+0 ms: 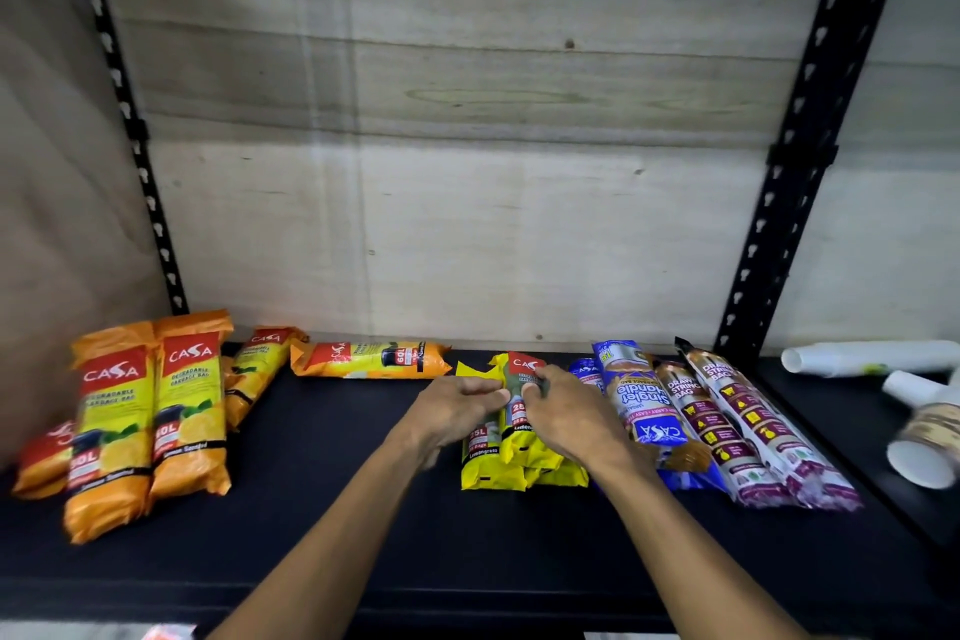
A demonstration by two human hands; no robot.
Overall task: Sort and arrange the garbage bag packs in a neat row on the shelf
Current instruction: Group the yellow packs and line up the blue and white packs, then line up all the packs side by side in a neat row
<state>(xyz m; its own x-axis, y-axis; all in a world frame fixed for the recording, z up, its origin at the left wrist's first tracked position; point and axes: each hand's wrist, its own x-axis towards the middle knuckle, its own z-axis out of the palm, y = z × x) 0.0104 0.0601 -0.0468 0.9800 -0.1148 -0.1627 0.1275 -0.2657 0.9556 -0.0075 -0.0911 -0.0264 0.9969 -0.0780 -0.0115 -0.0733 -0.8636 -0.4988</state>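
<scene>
Both forearms reach in from the bottom edge, angled inward, hands meeting mid-shelf over the yellow lemongrass packs (511,457). Left hand (454,411): palm down, fingers curled, grip closed on the upper part of the left yellow pack. Right hand (569,413): palm down, fingers curled round the top of the neighbouring yellow pack near its red CASA label; thumb side faces the left hand. Fingertips of the two hands nearly touch.

Yellow packs lie on the black shelf (332,509), lengthwise front to back, bunched together, more under them.

Just right of them: blue singlet handle packs (641,405), then maroon-and-white drawstring bag packs (748,431), side by side, slightly fanned.

Left end: two orange 60L packs (145,411) side by side, another orange pack (254,372) behind them at an angle, more orange at the far left edge. One orange 60L pack (369,359) lies crosswise at the back.

Far right, past the black upright (800,161): stacks of white paper cups (872,357) on their sides.
</scene>
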